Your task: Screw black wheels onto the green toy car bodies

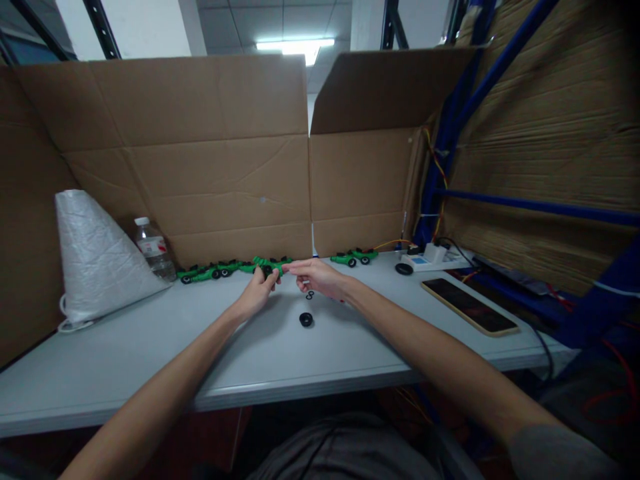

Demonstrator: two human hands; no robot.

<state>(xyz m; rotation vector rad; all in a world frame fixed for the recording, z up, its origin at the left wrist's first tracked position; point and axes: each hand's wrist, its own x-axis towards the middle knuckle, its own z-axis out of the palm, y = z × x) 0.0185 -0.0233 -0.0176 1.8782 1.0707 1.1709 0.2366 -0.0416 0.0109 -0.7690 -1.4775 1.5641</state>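
Above the middle of the table, my left hand (pixel 259 291) is closed on a green toy piece (pixel 273 267) with black parts. My right hand (pixel 317 277) is at the right end of that piece, its fingers stretched toward it and touching or nearly touching it; whether its fingertips pinch something small is hidden. Below my right hand, small black rings (pixel 310 295) lie on the white table (pixel 250 360). Nearer the front edge sits a round black part (pixel 306 320).
Green toy cars (pixel 200 274) line the cardboard wall (pixel 225 187), with two more (pixel 354 258) right of centre. At left stand a silver bag (pixel 100 260) and a bottle (pixel 154 250). A phone (pixel 470 305), power strip (pixel 435 259) and black disc (pixel 404 269) lie at right.
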